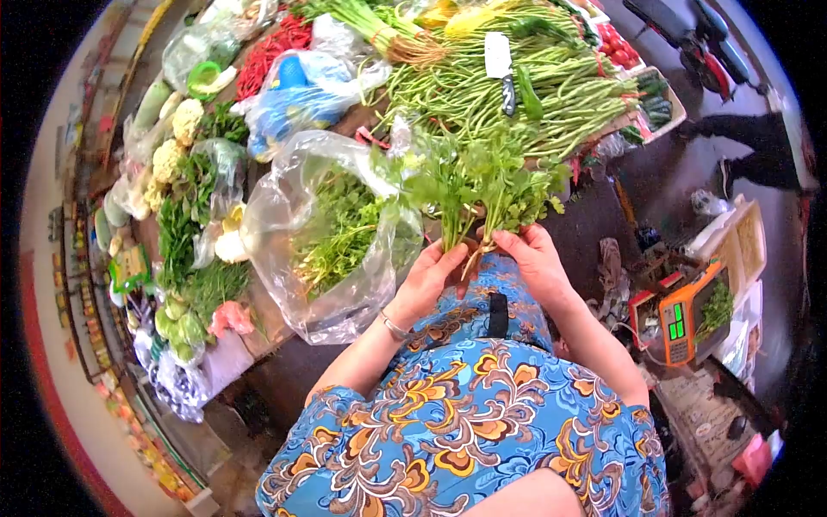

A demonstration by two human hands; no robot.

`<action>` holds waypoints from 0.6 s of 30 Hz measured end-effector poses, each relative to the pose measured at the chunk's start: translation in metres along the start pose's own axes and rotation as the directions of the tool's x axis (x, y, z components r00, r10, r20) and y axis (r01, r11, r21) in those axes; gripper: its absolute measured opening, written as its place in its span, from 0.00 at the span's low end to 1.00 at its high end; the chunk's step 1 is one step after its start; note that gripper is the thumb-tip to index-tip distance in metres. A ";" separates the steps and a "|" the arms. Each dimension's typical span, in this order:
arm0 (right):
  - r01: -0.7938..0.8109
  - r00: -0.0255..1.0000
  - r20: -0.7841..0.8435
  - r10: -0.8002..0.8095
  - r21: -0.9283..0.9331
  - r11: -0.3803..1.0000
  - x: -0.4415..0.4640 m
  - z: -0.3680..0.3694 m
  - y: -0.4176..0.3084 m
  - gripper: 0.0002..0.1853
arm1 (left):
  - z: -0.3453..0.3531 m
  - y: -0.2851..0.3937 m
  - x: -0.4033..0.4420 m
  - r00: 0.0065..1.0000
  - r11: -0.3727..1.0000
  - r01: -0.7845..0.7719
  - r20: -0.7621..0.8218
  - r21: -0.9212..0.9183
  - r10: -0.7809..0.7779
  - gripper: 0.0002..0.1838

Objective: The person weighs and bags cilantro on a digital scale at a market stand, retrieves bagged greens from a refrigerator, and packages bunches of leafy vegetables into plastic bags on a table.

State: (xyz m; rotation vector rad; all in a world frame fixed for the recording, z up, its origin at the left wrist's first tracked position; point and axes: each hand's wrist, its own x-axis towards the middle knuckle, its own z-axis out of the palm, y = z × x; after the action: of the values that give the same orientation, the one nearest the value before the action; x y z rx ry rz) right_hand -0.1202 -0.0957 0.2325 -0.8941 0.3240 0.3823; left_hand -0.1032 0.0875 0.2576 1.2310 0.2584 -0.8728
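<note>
Leafy herb sprigs [487,177] stand near the middle of the frame, leaves up and stems down, held above the lap of a patterned blue dress [465,396]. The left hand [431,274] pinches stems between thumb and fingers; the right hand [530,257], just beside it, grips more stems the same way, its thumb across them. The step in hand looks like sorting or tidying the sprigs by their stems, and any next move calls for keeping one pinch firm while the other eases, so that no stems slip out. Just left of the sprigs, a clear plastic bag [323,326] gapes open around more greens [340,220]. Above them, long green beans [431,99] spread across the upper part of the frame, with a cleaver [498,56] lying on top. Farther out, cauliflower [187,121] sits at the upper left, and an orange scale [676,323] with a lit green display stands at the right.
</note>
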 end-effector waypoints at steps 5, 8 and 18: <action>0.103 0.982 -0.159 -0.102 0.002 0.995 -0.015 -0.024 -0.011 0.13 | 0.004 0.001 0.015 1.000 0.998 -0.030 0.006 0.048 0.030 0.13; 0.207 0.942 -0.268 -0.202 -0.012 0.978 -0.035 -0.043 -0.012 0.12 | 0.022 0.004 0.026 1.000 0.995 -0.001 -0.001 0.102 0.001 0.11; 0.147 0.257 -0.748 -0.612 -0.595 0.790 -0.214 -0.248 -0.003 0.13 | 0.148 -0.024 0.057 0.998 0.950 0.053 0.015 0.308 -0.061 0.09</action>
State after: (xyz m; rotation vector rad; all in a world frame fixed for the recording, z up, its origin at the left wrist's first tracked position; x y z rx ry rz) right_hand -0.3366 -0.3362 0.1801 -1.5452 1.0942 -0.6718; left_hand -0.1226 -0.0719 0.2574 1.5075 0.1413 -1.0036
